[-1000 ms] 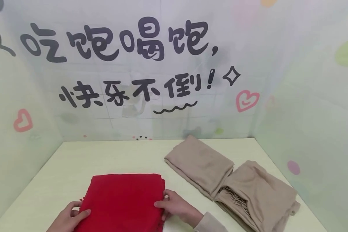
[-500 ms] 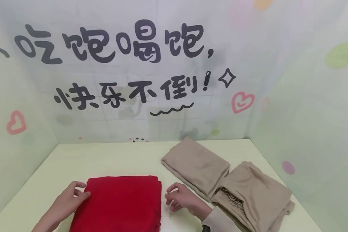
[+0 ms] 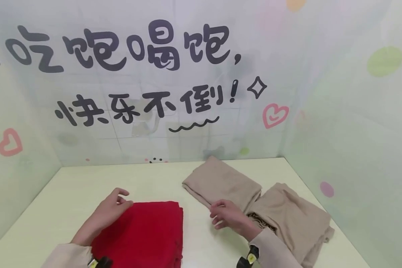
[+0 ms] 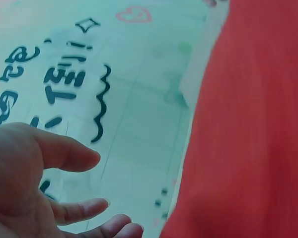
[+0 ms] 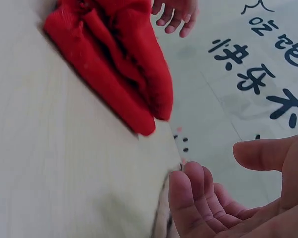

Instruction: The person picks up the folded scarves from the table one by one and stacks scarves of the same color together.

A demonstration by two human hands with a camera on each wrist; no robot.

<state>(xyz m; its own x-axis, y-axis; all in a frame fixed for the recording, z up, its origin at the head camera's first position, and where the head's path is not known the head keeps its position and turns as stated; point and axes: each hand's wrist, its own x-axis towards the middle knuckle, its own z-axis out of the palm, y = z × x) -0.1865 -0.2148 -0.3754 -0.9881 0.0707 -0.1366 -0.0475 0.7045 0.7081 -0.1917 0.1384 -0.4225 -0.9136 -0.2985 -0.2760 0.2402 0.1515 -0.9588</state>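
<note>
The red cloth [image 3: 150,230] lies folded on the counter [image 3: 47,216], the left hand [image 3: 108,211] nearer, by its far left corner, the right hand [image 3: 231,216] well apart to its right, both hands' fingers loosely bent, holding nothing.

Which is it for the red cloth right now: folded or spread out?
Folded: the red cloth lies as a compact block on the table, and the right wrist view shows stacked layers.
</note>
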